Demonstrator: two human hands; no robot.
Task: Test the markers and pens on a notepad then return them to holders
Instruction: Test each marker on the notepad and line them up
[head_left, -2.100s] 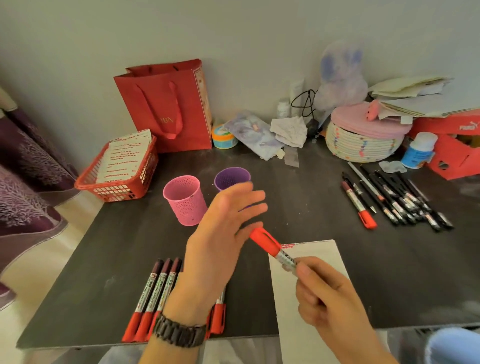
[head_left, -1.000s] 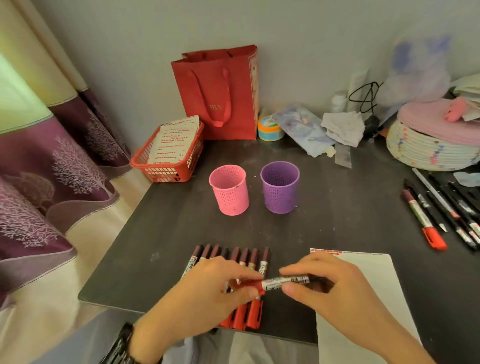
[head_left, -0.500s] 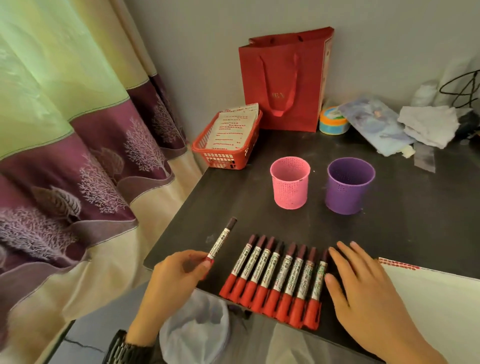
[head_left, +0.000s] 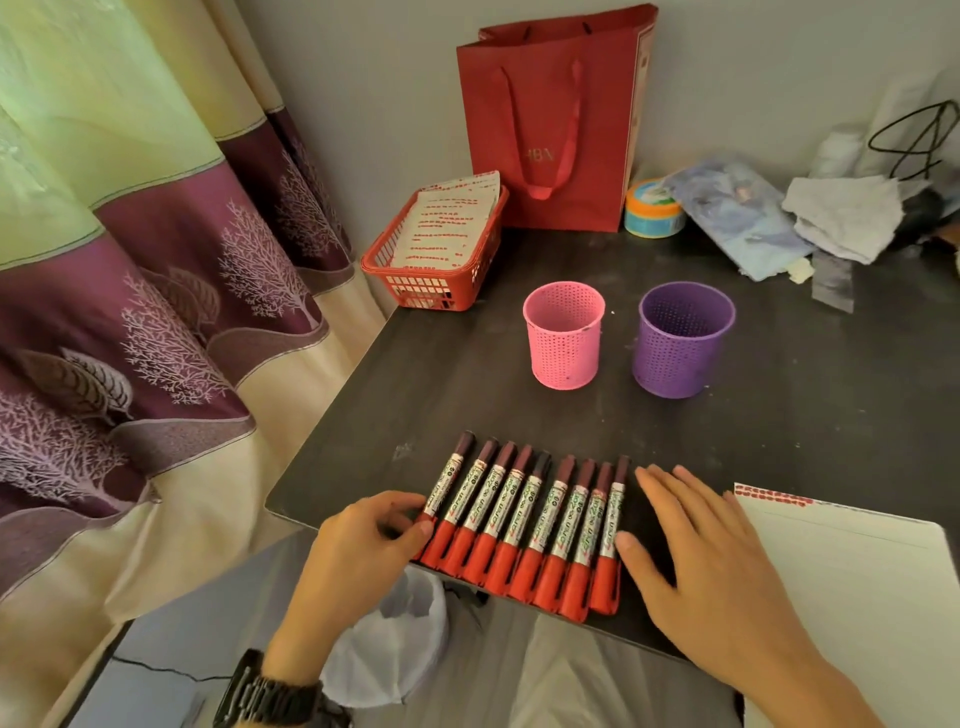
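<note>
Several red-capped markers (head_left: 535, 514) lie side by side in a row at the near edge of the dark table (head_left: 467, 405), caps toward me. My left hand (head_left: 363, 545) pinches the red cap end of the leftmost marker (head_left: 447, 480), which lies on the table against the row. My right hand (head_left: 696, 545) lies flat with straight fingers just right of the row, its thumb against the rightmost marker. A pink mesh holder (head_left: 563, 343) and a purple mesh holder (head_left: 683, 340) stand empty behind the row. The white notepad (head_left: 841, 571) sits to the right.
A red basket (head_left: 431, 280) of papers and a red gift bag (head_left: 550, 119) stand at the back left. A tape roll (head_left: 652, 208), cloths and packets (head_left: 841, 213) crowd the back right. A curtain (head_left: 130, 260) hangs left; a lined bin (head_left: 395, 644) sits below the table's edge.
My left hand has brought the raised marker down and laid it at the left end of the row. My right hand stays flat at the row's right end.
</note>
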